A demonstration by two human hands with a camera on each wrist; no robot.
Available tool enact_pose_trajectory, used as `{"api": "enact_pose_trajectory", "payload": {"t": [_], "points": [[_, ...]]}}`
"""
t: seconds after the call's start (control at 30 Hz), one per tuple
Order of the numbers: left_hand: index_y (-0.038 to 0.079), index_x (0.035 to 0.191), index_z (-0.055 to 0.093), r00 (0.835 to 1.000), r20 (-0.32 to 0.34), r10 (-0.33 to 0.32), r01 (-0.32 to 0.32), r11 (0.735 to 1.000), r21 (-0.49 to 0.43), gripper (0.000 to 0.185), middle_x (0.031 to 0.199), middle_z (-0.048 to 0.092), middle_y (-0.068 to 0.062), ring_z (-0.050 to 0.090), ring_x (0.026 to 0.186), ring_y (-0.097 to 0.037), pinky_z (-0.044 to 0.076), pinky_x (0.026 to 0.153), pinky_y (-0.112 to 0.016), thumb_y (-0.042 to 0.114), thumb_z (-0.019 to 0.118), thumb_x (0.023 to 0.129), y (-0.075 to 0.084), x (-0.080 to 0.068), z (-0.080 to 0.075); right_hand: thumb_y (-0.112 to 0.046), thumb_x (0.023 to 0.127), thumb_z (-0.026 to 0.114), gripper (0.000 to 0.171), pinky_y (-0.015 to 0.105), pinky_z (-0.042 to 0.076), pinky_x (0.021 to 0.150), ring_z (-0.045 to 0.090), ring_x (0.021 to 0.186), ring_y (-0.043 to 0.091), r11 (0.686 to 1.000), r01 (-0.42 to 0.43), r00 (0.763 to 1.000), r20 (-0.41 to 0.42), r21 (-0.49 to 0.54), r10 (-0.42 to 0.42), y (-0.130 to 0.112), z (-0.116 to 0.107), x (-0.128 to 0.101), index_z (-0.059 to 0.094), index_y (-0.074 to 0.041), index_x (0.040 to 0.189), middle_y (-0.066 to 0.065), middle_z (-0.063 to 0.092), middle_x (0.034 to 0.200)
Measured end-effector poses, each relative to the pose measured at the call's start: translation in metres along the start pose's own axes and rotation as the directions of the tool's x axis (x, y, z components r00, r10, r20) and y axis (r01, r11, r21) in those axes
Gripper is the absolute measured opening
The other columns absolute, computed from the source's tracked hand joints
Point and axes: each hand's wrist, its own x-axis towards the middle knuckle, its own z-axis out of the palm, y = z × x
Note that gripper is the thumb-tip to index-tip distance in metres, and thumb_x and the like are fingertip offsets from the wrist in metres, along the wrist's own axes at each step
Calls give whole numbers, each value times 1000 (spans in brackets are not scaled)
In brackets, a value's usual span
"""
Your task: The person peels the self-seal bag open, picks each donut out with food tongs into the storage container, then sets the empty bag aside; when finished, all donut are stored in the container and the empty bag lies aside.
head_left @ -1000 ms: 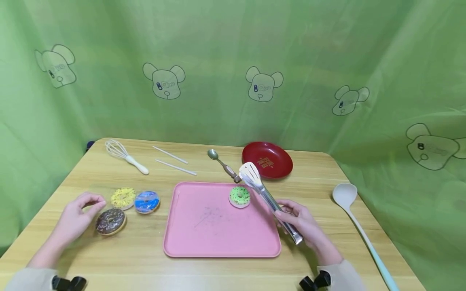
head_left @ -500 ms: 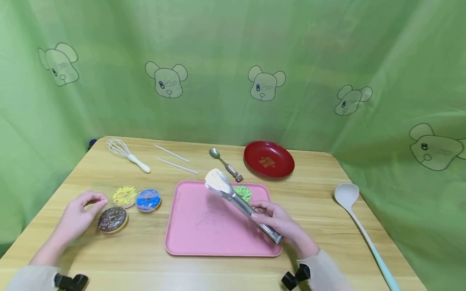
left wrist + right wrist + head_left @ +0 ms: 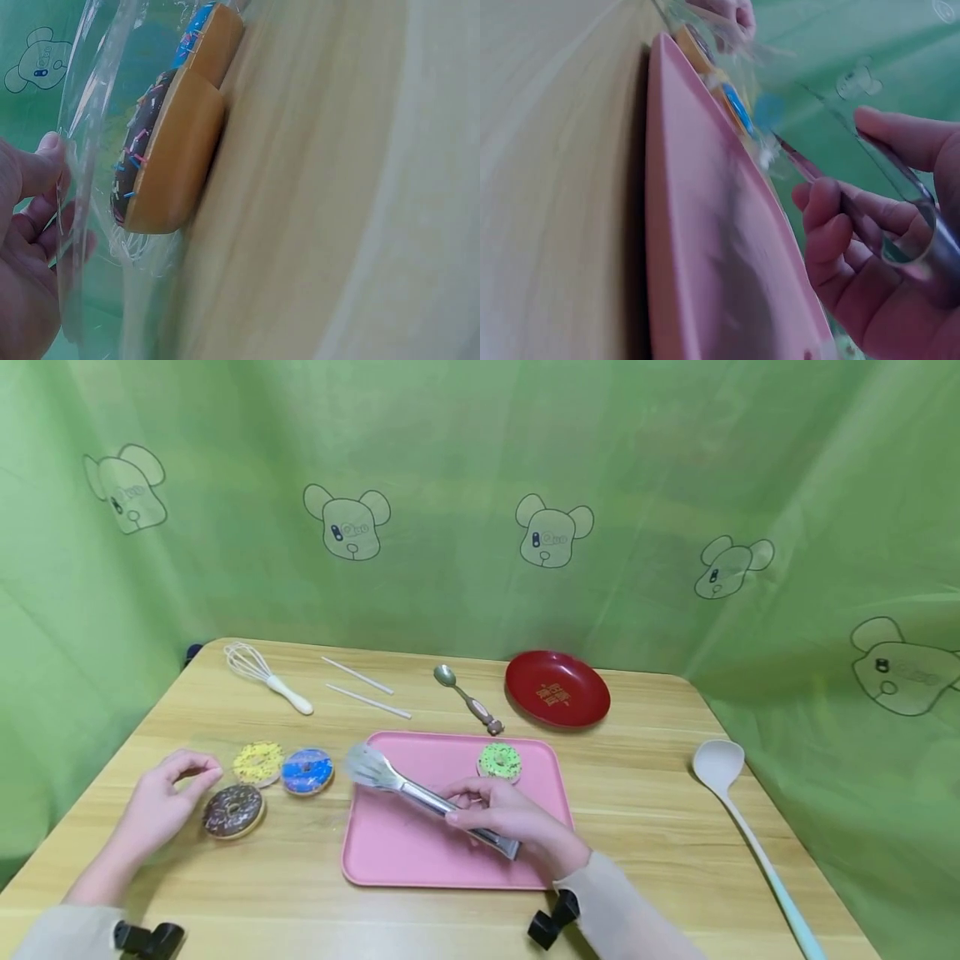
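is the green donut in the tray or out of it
In it: the green donut lies flat on the pink tray, near its far right corner.

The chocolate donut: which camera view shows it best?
The left wrist view: the chocolate donut fills the frame edge-on, icing and sprinkles visible. The head view shows it small but whole, beside the left hand. In the right wrist view it cannot be told apart.

no words or numbers can be read. the red plate (image 3: 557,688) bears a small gold mark at its middle, too small to make out. the green curtain (image 3: 480,502) carries printed bear heads, their small marks likewise unreadable.
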Motion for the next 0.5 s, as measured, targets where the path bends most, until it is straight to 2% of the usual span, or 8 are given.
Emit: {"api": "enact_pose_trajectory", "payload": {"t": [0.27, 0.5], "points": [[1, 100, 61, 1000, -14, -15, 15, 1000, -2, 16, 97, 59, -7, 44, 89, 10, 36, 76, -9, 13, 60, 91, 1, 2, 1, -14, 80, 72, 37, 25, 49, 47, 55, 56, 15, 999, -28, 1000, 10, 14, 28, -5, 19, 17, 62, -4, 114, 10, 60, 83], [0, 97, 61, 999, -50, -5, 3, 1000, -26, 12, 92, 57, 9, 43, 90, 11, 34, 76, -3, 10, 61, 90, -1, 0, 2, -13, 80, 72, 34, 23, 47, 44, 54, 51, 16, 997, -61, 998, 20, 39, 61, -8, 29, 23, 63, -4, 111, 9, 61, 81]]}}
